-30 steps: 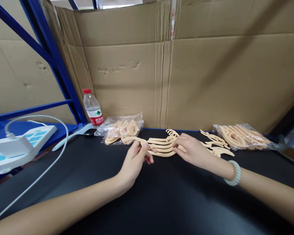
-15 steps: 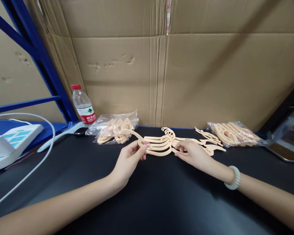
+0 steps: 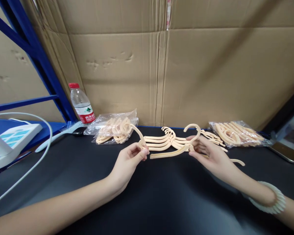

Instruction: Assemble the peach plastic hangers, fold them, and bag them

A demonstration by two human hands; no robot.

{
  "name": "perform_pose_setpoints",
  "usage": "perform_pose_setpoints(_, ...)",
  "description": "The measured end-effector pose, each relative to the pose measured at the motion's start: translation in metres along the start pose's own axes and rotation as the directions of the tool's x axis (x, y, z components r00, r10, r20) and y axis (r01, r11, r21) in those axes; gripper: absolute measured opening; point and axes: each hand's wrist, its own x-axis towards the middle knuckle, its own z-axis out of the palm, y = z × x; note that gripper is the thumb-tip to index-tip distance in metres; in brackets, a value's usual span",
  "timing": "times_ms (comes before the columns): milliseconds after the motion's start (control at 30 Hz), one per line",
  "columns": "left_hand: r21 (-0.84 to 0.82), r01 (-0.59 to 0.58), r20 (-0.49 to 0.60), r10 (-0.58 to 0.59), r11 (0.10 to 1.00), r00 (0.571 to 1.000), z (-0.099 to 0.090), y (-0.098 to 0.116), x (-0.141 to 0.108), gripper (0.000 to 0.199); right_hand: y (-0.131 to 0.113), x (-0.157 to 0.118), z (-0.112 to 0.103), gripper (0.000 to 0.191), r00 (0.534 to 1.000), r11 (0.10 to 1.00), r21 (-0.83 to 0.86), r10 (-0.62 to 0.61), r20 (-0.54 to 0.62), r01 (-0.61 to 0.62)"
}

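Note:
My left hand (image 3: 131,160) pinches a curved beige plastic hanger part (image 3: 139,133), its free end pointing up and left. In my right hand (image 3: 208,150) is a beige clothes hanger (image 3: 170,154), gripped near its centre with the hook upward. One of its arms reaches left toward my left hand; the other passes behind my right hand and shows again beyond it. Just behind lies a row of several like hangers (image 3: 156,141), hooks together at the top. Loose beige parts (image 3: 214,137) lie to their right, partly covered by my right hand.
Clear plastic bags of beige parts stand at the back left (image 3: 115,130) and back right (image 3: 237,133). A water bottle (image 3: 82,106), a brush (image 3: 56,137) and a white cable (image 3: 47,147) are at left. A cardboard wall (image 3: 117,75) closes off the back of the black table (image 3: 147,202).
My right hand has lifted the front hanger from the row and brought it toward me and to the right. My left hand keeps its part, now turned more upright.

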Motion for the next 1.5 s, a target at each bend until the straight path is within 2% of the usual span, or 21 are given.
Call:
perform_pose_setpoints(100, -0.049, 0.047, 0.020, -0.046, 0.998, 0.999, 0.001, 0.000, -0.001, 0.017, 0.002, -0.004, 0.001, 0.008, 1.000, 0.999, 0.029, -0.020, 0.005, 0.020)
perform_pose_setpoints(233, -0.145, 0.128, 0.073, -0.118, 0.981, 0.990, 0.002, 0.002, -0.002, 0.015, 0.001, -0.009, 0.002, 0.014, 0.999, 0.998, 0.048, -0.049, 0.004, 0.049)
perform_pose_setpoints(367, -0.210, 0.212, 0.163, -0.180, 0.954, 0.970, 0.003, 0.004, -0.002, 0.013, -0.005, -0.011, 0.000, 0.016, 0.993, 0.995, -0.015, -0.101, -0.059, 0.100)
perform_pose_setpoints(567, -0.244, 0.272, 0.232, -0.216, 0.931, 0.948, 0.005, 0.009, -0.005, 0.015, -0.013, -0.011, -0.003, 0.013, 0.977, 0.981, -0.077, -0.184, -0.110, 0.176)
perform_pose_setpoints(667, -0.259, 0.291, 0.290, -0.213, 0.921, 0.933, 0.006, 0.009, -0.005, 0.015, -0.013, -0.012, -0.003, 0.013, 0.959, 0.963, -0.110, -0.258, -0.120, 0.245)
perform_pose_setpoints(900, -0.296, 0.263, 0.368, -0.145, 0.918, 0.918, 0.005, 0.004, -0.004, 0.013, -0.014, -0.020, -0.001, 0.012, 0.934, 0.934, -0.149, -0.341, -0.111, 0.323)
perform_pose_setpoints(1233, -0.318, 0.260, 0.334, -0.149, 0.912, 0.931, 0.003, 0.006, -0.003, 0.011, -0.017, -0.020, 0.001, 0.013, 0.926, 0.926, -0.200, -0.350, -0.141, 0.320)
perform_pose_setpoints(1500, -0.336, 0.265, 0.309, -0.160, 0.904, 0.938, 0.004, 0.008, -0.002, 0.023, -0.017, -0.022, 0.001, 0.016, 0.933, 0.929, -0.210, -0.335, -0.133, 0.304)
